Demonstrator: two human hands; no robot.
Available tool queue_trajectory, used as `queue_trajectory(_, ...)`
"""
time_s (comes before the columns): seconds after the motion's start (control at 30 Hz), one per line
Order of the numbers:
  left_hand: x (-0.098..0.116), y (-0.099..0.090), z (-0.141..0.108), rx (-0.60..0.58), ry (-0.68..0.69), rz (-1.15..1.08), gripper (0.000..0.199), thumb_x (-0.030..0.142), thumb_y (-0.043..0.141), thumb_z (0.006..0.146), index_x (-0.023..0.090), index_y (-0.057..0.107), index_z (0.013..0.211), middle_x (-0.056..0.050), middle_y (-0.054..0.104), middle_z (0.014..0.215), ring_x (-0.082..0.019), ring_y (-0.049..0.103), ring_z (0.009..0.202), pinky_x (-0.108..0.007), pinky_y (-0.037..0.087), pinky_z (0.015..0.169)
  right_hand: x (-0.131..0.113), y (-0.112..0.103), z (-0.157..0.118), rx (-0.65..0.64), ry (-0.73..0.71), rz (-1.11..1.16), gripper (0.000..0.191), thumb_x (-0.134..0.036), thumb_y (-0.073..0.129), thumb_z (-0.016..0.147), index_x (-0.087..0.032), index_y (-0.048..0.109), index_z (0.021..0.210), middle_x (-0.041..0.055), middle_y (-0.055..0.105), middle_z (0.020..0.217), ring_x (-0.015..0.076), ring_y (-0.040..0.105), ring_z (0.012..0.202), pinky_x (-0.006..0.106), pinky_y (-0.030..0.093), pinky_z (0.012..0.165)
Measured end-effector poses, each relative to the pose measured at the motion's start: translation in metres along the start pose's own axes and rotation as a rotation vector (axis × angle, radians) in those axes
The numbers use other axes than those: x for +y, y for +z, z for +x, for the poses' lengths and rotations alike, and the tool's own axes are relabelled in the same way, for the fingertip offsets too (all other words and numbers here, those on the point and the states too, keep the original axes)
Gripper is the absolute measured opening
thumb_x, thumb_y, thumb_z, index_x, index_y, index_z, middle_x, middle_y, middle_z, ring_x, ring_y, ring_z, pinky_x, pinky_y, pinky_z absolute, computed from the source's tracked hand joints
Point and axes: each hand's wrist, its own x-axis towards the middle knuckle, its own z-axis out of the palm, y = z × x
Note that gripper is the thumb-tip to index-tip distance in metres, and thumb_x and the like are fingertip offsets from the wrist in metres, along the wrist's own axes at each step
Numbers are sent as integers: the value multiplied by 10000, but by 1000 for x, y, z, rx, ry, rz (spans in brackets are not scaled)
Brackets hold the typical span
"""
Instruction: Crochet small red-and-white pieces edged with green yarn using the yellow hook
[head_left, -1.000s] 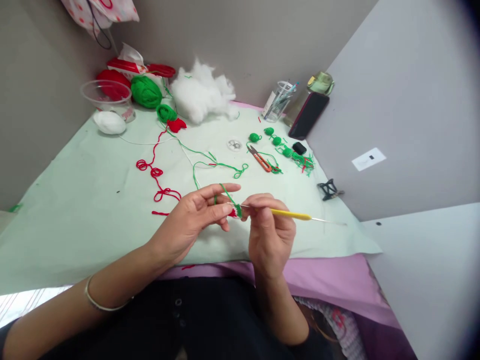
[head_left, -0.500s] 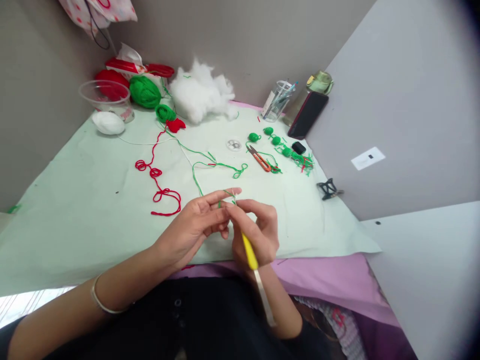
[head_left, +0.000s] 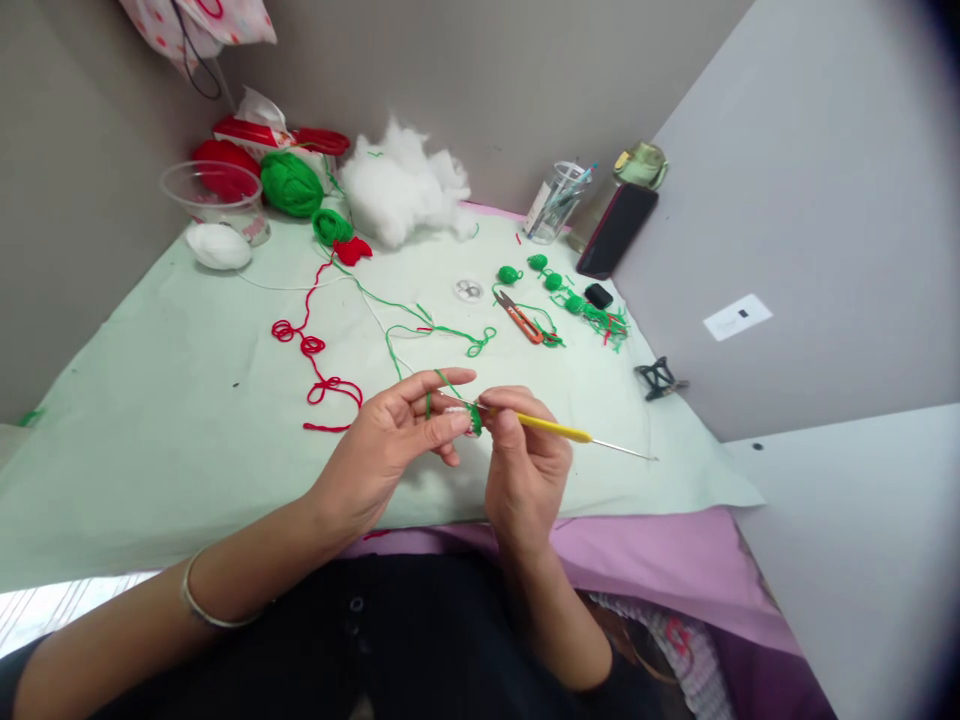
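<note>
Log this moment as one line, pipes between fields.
left hand: pinching small knitted piece | right hand: gripping yellow-handled hook | green yarn: draped over left hand | orange-handled snips: lying on pale tablecloth

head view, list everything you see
hook: 1, yellow, front centre
crochet piece: 1, green and pale, front
yarn balls: 4, red, green, white, back left
loose yarn: several strands, red, green, white, centre
stuffing: 1, white, back
tissue box: 1, red and white, back
tub: 1, clear, left
small balls: 4, green, right
snips: 1, orange, right
pen cup: 1, clear, back
bottle: 1, green, right
phone: 1, dark, right
case: 1, black, right
stand: 1, black, right
tablecloth: 1, pale green, underneath
left hand: 1, bare, front
right hand: 1, bare, front
</note>
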Motion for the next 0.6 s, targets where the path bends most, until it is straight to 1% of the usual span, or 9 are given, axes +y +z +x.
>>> queue_trajectory(0.07,-2,1,1,2,12,16,399,250,868,805,202,752,1184,42,659,773,-68,594,615,-182,513,617,-2,0,-2,6,-21,-44,160,-207,660,977,-298,785,1020,8,704,931,157,657,914,318,533,792)
queue_trajectory(0.13,-3,-1,2,-20,35,70,371,293,845,831,209,749,1179,39,646,800,-68,582,608,-197,499,613,-3,-3,-2,17,-15,-59,153,-196,709,945,-305,790,1015,3,708,937,155,663,912,310,538,788)
queue_trajectory(0.23,1,-6,4,-19,136,278,292,357,743,925,228,758,1186,22,638,914,-61,546,613,-222,478,636,-2,-8,2,5,57,10,156,-198,750,916,-330,799,984,-17,717,911,129,665,850,269,528,726)
queue_trajectory(0.3,6,-10,4,-16,178,417,308,356,631,1000,237,737,1264,21,631,913,-69,528,626,-240,486,705,-1,-12,5,-32,113,79,150,-216,770,902,-345,806,969,-26,729,899,120,669,826,251,523,698)
queue_trajectory(0.37,12,-14,5,-81,151,488,370,330,549,1039,240,681,1373,29,623,847,-89,548,665,-255,490,792,-1,-15,7,-60,141,110,139,-231,785,891,-346,811,964,-25,741,902,125,678,834,254,533,714)
queue_trajectory(0.43,15,-15,7,-184,104,484,425,308,561,1032,252,622,1448,27,640,867,-106,595,747,-257,491,839,-1,-17,8,-64,139,113,133,-233,789,885,-339,813,963,-20,747,903,130,685,849,259,541,738)
queue_trajectory(0.5,17,-16,8,-270,71,445,480,294,640,990,266,602,1468,15,669,953,-122,633,839,-253,501,850,-2,-19,9,-61,130,110,134,-226,793,879,-332,814,958,-15,749,905,132,688,864,261,542,755)
queue_trajectory(0.57,18,-16,9,-290,62,422,491,284,699,950,267,635,1436,14,678,939,-134,647,865,-251,512,849,-3,-21,11,-62,129,108,124,-226,801,866,-323,814,943,-10,751,904,136,688,865,265,543,753)
queue_trajectory(0.6,19,-16,10,-267,74,429,467,285,720,936,265,670,1399,18,676,893,-135,648,843,-249,515,837,-3,-22,12,-57,133,104,108,-232,807,857,-314,813,927,-6,751,896,140,686,857,269,544,745)
